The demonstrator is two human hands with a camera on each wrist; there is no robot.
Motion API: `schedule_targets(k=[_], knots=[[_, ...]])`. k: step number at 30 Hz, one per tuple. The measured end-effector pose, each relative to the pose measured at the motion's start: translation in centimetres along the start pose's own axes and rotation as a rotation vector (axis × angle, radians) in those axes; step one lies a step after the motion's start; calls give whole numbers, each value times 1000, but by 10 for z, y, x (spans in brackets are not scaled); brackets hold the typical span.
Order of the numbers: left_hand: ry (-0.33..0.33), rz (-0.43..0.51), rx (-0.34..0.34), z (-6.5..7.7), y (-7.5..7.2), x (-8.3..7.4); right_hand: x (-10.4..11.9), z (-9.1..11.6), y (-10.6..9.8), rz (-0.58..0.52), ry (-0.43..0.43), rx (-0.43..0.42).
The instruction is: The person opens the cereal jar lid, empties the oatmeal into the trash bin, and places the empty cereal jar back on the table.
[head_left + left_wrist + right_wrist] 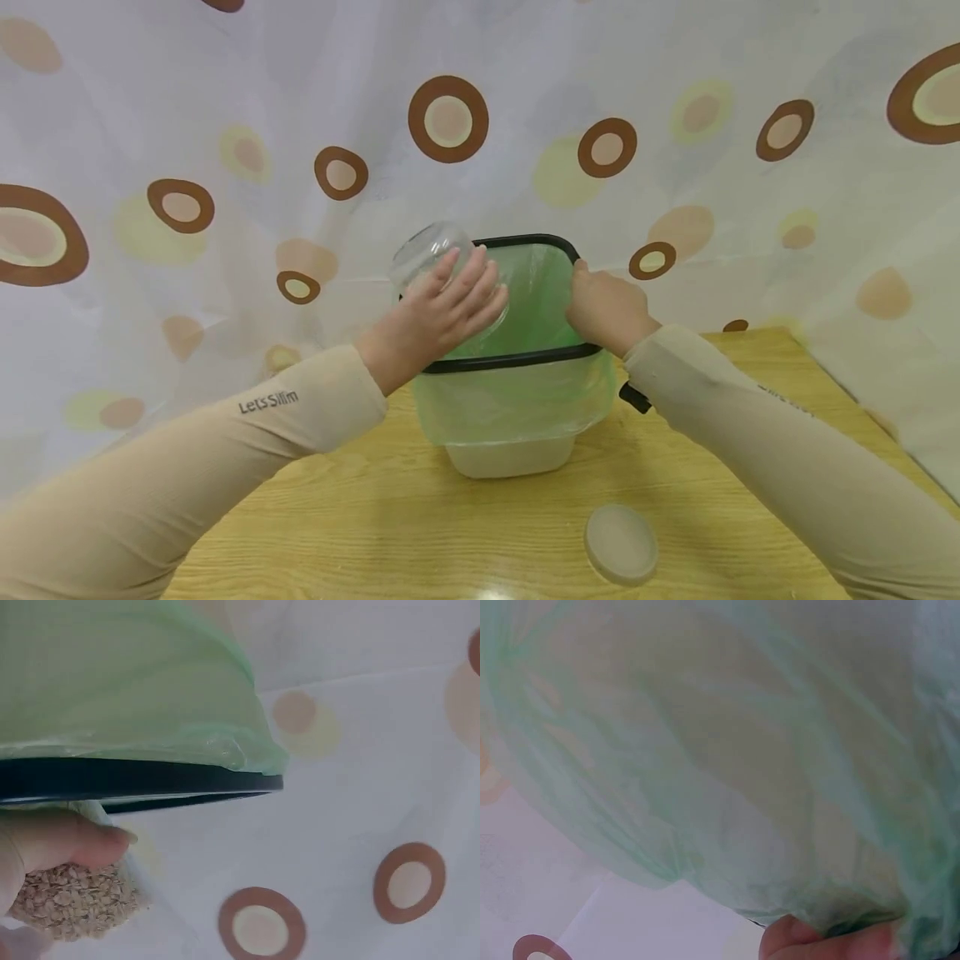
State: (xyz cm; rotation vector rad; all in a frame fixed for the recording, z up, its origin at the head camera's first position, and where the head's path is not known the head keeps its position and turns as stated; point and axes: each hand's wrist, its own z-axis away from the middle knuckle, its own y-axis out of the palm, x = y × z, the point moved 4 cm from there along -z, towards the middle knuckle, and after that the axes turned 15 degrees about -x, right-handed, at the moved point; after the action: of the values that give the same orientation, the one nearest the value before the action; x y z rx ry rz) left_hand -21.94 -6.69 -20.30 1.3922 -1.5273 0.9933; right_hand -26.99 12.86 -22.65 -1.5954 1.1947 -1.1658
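Observation:
My left hand [442, 312] grips a clear jar [429, 250], tipped with its base up and left and its mouth over the bin. Oat flakes [75, 904] show inside it in the left wrist view, below the thumb. Under the jar stands a whitish trash bin [510, 460] with a black rim ring [517, 361], lined with a pale green bag [517, 408]. At the bin's right side my right hand [609, 310] holds the rim. In the right wrist view the bag hides most of that hand; only some fingers [832, 941] show.
A round, pale lid [621, 543] lies on the wooden table [420, 533] in front of the bin, to the right. Behind hangs a white cloth [510, 50] with brown ring patterns, close to the bin's back.

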Motion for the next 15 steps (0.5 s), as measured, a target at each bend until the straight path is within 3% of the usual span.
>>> schedule_targets(k=[6,10,15], knots=[[-142,-17,10,0,3,15,1,-1,1,-6,7,12],[-154,14,-22,0,2,21,1,-1,0,-3,6,8],[-150,47,-13,3,1,18,1,0,1,1,9,16]])
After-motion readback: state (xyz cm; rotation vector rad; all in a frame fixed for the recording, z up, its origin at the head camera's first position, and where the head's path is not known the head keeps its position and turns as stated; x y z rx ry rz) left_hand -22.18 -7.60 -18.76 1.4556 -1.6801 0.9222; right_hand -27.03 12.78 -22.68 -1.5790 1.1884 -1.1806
